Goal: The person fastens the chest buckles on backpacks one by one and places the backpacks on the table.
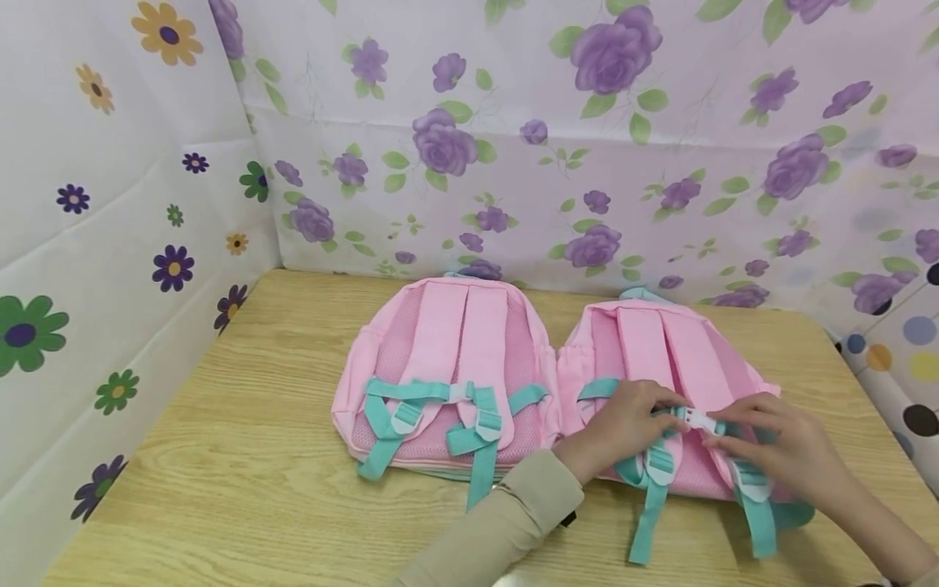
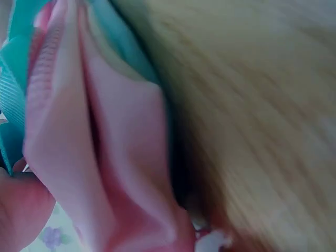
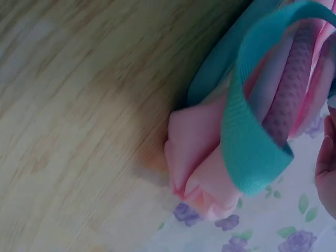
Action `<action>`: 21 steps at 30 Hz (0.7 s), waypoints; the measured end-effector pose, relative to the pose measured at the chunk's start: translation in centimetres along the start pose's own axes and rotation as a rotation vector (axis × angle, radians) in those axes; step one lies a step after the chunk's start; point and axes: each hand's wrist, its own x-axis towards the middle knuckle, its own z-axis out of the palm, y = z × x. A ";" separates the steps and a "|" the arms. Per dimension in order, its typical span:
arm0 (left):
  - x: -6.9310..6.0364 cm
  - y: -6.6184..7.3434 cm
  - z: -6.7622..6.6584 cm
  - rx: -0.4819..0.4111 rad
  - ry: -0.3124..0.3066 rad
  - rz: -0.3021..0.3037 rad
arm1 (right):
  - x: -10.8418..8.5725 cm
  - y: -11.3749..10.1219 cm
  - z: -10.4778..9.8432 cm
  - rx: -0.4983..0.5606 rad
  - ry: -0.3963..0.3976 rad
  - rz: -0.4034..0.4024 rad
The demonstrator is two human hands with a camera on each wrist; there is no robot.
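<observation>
Two pink backpacks lie side by side, straps upward. Over the right backpack (image 1: 605, 338), both hands meet at a white plastic buckle (image 1: 700, 421) on its teal chest strap. My left hand (image 1: 623, 424) pinches the buckle's left end, where the webbing joins it. From the other side, my right hand (image 1: 785, 444) pinches its right end between thumb and fingers. Whether the two halves are fully locked cannot be told. On the left backpack (image 1: 348, 399) a white buckle (image 1: 460, 392) joins the chest strap. The wrist views catch only part of each hand, with a teal strap (image 3: 252, 157) looping up.
Both bags rest on a wood-grain table (image 1: 242, 456). Teal strap ends (image 1: 482, 481) hang toward the table's front. A flowered cloth (image 1: 513, 187) rises behind the table, and another flowered cloth (image 1: 132, 204) stands at the left.
</observation>
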 end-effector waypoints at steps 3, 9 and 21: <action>0.0 0.0 0.0 -0.002 -0.003 -0.002 | 0.5 -0.2 0.0 0.019 -0.026 0.018; 0.0 0.5 0.0 0.084 0.003 -0.003 | 0.7 -0.2 -0.1 0.065 -0.092 0.074; -1.2 0.8 -2.4 0.152 -0.246 -0.046 | -0.2 1.6 -1.4 0.036 -0.160 0.156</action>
